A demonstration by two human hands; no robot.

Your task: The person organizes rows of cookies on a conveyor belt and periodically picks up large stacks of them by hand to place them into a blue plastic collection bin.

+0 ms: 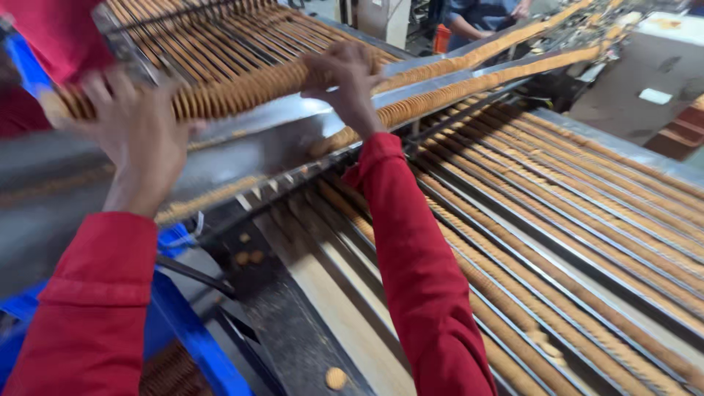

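left hand [139, 136]: upper left of the frame, blurred, palm pressed against the left end of a long stack of biscuits [235, 92]; fingers spread, clamping the stack endwise.
right hand [345, 77]: upper centre, fingers curled over the right end of the same stack, pressing it toward the left hand.
stack of biscuits: round tan biscuits standing on edge in one row, held between both hands, in the air just above the steel rail [249, 147] in the upper left of the frame.
sleeves: both arms in red sleeves [418, 279], running from the bottom edge up to the hands.
steel rail: a wide shiny metal band crossing the frame from left to upper right, with another line of biscuits on edge running along its far part.
conveyor lanes [572, 242]: right half of the frame, many parallel metal channels filled with rows of biscuits on edge, slanting from upper centre to lower right.
upper lanes [220, 29]: top of the frame, more biscuit rows behind the held stack.
loose biscuit [336, 378]: lying flat at the bottom centre on a dark surface, with a few more near the middle left.
blue frame [187, 330]: lower left, under the left arm.
other person [480, 15]: top centre-right, in a blue top, hands by the far line.
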